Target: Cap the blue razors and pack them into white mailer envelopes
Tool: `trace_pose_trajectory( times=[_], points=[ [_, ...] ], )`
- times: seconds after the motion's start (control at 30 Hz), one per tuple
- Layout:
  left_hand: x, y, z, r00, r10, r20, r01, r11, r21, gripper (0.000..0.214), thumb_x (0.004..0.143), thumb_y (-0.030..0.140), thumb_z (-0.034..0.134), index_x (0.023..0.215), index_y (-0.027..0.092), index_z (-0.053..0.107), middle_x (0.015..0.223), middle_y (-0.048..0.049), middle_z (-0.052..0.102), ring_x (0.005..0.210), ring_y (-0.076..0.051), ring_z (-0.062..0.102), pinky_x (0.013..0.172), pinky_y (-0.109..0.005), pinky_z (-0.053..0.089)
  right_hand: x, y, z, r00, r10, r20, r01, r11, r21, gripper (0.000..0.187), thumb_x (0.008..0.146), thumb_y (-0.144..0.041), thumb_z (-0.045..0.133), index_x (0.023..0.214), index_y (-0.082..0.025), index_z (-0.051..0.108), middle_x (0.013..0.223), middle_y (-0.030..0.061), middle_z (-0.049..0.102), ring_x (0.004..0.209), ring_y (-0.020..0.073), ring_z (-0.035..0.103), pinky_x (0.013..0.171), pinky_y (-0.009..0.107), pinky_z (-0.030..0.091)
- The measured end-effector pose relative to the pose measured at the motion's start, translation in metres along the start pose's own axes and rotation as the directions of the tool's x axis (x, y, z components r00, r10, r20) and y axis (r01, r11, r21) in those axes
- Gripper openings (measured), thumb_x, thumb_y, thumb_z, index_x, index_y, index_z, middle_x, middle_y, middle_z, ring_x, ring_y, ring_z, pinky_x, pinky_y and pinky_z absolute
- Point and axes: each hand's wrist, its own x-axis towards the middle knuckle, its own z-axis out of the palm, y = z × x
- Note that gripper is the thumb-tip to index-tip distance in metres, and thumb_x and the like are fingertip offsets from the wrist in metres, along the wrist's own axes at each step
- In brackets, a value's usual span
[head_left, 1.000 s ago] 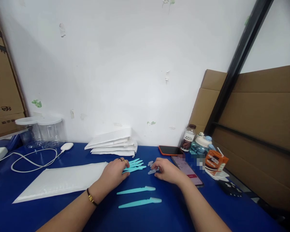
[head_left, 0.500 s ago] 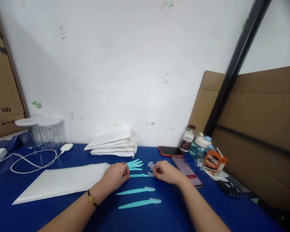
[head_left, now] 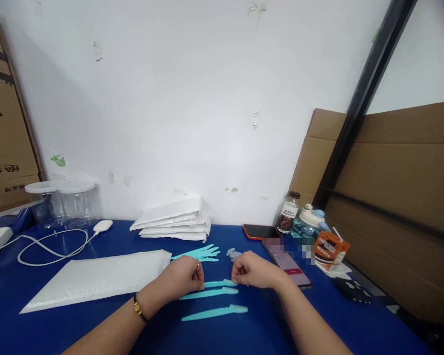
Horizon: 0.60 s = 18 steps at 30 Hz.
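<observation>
My left hand [head_left: 188, 273] is closed, pinching the handle of a teal eyebrow razor [head_left: 218, 284] held level above the blue table. At its blade end, my right hand [head_left: 249, 270] is closed in a pinch on a small clear blade cap, mostly hidden by the fingers. Just below lies a second eyebrow razor [head_left: 210, 293], and nearer me a third eyebrow razor [head_left: 214, 312]; both have pale, translucent tips. Beyond my left hand, several more razors [head_left: 203, 252] are fanned out. Loose clear caps [head_left: 234, 254] lie behind my right fingers.
A white padded mailer [head_left: 99, 276] lies left, with stacked mailers [head_left: 173, 219] against the wall. Two phones [head_left: 261, 231], a bottle [head_left: 288, 213], a blue water bottle [head_left: 308, 224], an orange drink carton [head_left: 330, 250] and a black object [head_left: 353, 289] stand right. A white cable [head_left: 52, 240] curls far left.
Both hands have come nearer to me, the left bringing the razor along. My right hand has moved from the loose caps to the razor's blade end.
</observation>
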Motion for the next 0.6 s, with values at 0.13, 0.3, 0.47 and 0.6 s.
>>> trace_pose_trajectory(
  times=[0.13,0.3,0.47,0.6],
  points=[
    [0.000,-0.005,-0.007,0.986,0.049,-0.157,-0.035,0.995,0.089,0.020,0.070,0.038,0.058,0.082,0.023,0.063,0.081,0.0006,0.065,0.072,-0.016,0.058,0.059,-0.023,0.037,-0.009,0.011,-0.019,0.969,0.072,-0.236,-0.089,0.994,-0.064,0.016,0.071,-0.018,0.053,0.074,-0.016,0.068,0.068,0.0016,0.065,0.059,0.0121,0.056,0.053,0.019,0.039],
    [0.006,-0.015,-0.014,0.955,0.045,-0.293,0.050,0.950,0.307,0.017,0.076,0.029,0.052,0.088,0.023,0.063,0.093,-0.0033,0.063,0.087,-0.020,0.057,0.070,-0.027,0.037,-0.017,0.027,-0.035,0.916,0.140,-0.377,-0.231,0.950,-0.209,0.016,0.065,-0.014,0.058,0.078,-0.018,0.067,0.076,0.0018,0.066,0.066,0.0130,0.057,0.057,0.019,0.038],
    [0.008,-0.016,-0.013,0.962,0.028,-0.270,0.062,0.946,0.319,0.011,0.076,0.027,0.052,0.077,0.023,0.062,0.081,-0.0015,0.064,0.080,-0.018,0.057,0.065,-0.026,0.035,-0.017,0.020,-0.031,0.924,0.261,-0.278,-0.337,0.901,-0.274,0.012,0.061,-0.016,0.061,0.072,-0.018,0.067,0.070,0.0010,0.067,0.059,0.0120,0.056,0.049,0.018,0.033],
    [0.006,-0.015,-0.011,0.968,0.001,-0.250,0.065,0.965,0.253,0.008,0.075,0.027,0.054,0.074,0.022,0.061,0.078,-0.0002,0.063,0.073,-0.016,0.056,0.061,-0.024,0.035,-0.012,0.012,-0.025,0.939,0.257,-0.230,-0.317,0.906,-0.281,0.014,0.061,-0.011,0.056,0.067,-0.016,0.067,0.064,0.0013,0.067,0.055,0.0111,0.056,0.048,0.018,0.032]
  ],
)
